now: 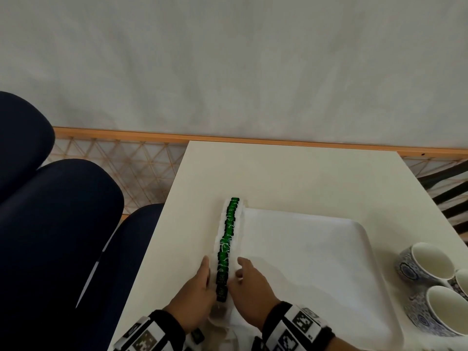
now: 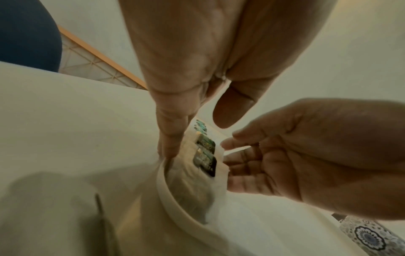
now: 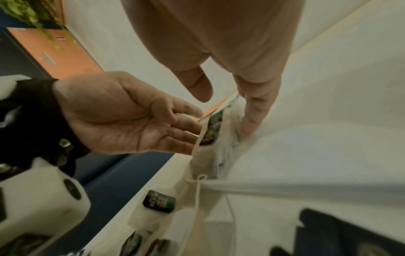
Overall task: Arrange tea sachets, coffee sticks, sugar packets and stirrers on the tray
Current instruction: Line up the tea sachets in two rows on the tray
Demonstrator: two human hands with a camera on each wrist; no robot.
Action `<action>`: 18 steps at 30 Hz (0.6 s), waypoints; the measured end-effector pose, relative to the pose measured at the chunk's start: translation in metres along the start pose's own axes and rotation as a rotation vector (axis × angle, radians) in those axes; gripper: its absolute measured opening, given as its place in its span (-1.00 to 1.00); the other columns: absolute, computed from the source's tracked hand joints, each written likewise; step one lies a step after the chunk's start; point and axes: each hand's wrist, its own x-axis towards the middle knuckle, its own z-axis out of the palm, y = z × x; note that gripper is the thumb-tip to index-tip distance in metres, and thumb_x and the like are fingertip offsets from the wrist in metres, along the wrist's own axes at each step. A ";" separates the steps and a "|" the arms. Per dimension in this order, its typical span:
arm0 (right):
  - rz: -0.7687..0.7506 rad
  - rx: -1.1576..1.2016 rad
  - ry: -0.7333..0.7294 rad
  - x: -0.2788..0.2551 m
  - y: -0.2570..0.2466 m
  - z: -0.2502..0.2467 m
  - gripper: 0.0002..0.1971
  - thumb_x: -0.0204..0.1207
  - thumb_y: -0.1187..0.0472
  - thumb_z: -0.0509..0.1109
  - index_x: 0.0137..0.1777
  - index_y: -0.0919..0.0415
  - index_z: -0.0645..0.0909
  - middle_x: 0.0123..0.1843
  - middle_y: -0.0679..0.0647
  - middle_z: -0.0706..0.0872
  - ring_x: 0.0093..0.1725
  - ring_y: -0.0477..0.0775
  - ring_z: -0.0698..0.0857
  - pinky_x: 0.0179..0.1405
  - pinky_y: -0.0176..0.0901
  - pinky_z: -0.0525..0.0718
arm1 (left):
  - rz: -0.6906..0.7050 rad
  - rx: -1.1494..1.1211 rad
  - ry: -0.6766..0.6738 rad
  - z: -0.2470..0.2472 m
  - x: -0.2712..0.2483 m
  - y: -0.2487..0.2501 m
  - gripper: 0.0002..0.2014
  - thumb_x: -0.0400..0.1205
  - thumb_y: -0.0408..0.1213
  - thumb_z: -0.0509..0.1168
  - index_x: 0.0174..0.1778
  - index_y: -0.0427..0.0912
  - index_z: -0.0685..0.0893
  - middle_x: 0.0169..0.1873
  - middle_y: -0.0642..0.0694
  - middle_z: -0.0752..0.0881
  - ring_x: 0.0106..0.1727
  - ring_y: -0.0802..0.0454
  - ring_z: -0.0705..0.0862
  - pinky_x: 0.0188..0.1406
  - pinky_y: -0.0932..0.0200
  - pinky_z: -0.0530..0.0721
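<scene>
A long row of tea sachets (image 1: 226,247) with green tags stands on edge along the left rim of the white tray (image 1: 316,262). My left hand (image 1: 202,277) lies against the row's left side near its front end, fingers straight. My right hand (image 1: 243,272) touches the right side of the same stretch, fingers nearly straight. In the left wrist view my left hand (image 2: 173,121) points down beside the sachets (image 2: 205,155), at the tray rim (image 2: 175,204). The right wrist view has my right hand (image 3: 241,107) with a finger down behind the sachets (image 3: 211,131).
Three blue-patterned white cups (image 1: 425,262) stand on the white table (image 1: 278,173) right of the tray. Loose sachets (image 3: 158,201) lie on the table near its front edge. Dark blue chairs (image 1: 50,224) stand left of the table.
</scene>
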 end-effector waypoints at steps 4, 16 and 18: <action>-0.021 0.011 -0.081 -0.002 -0.014 -0.003 -0.34 0.66 0.24 0.13 0.72 0.18 -0.04 0.65 0.12 0.30 0.59 0.07 0.34 0.51 -0.22 0.33 | 0.000 -0.043 -0.007 -0.002 0.001 0.006 -0.31 0.74 -0.40 0.03 0.68 -0.02 -0.24 0.64 -0.10 0.21 0.55 0.03 0.34 0.38 0.24 0.35; -0.044 0.177 -0.080 0.008 -0.028 -0.014 -0.29 0.68 0.28 0.12 0.72 0.06 -0.18 0.67 0.03 0.24 0.58 0.04 0.34 0.46 -0.21 0.38 | -0.020 -0.224 -0.017 -0.013 0.019 0.015 -0.27 0.71 -0.47 0.10 0.69 -0.04 -0.16 0.53 -0.05 0.40 0.40 0.05 0.44 0.51 0.04 0.42; -0.029 0.209 -0.037 0.015 -0.026 -0.016 -0.29 0.70 0.26 0.11 0.72 0.11 -0.22 0.73 0.06 0.09 0.68 0.03 0.16 0.56 -0.21 0.23 | -0.016 -0.243 -0.006 -0.017 0.024 0.016 -0.26 0.71 -0.43 0.12 0.70 -0.04 -0.18 0.56 -0.03 0.38 0.49 0.04 0.41 0.54 0.01 0.39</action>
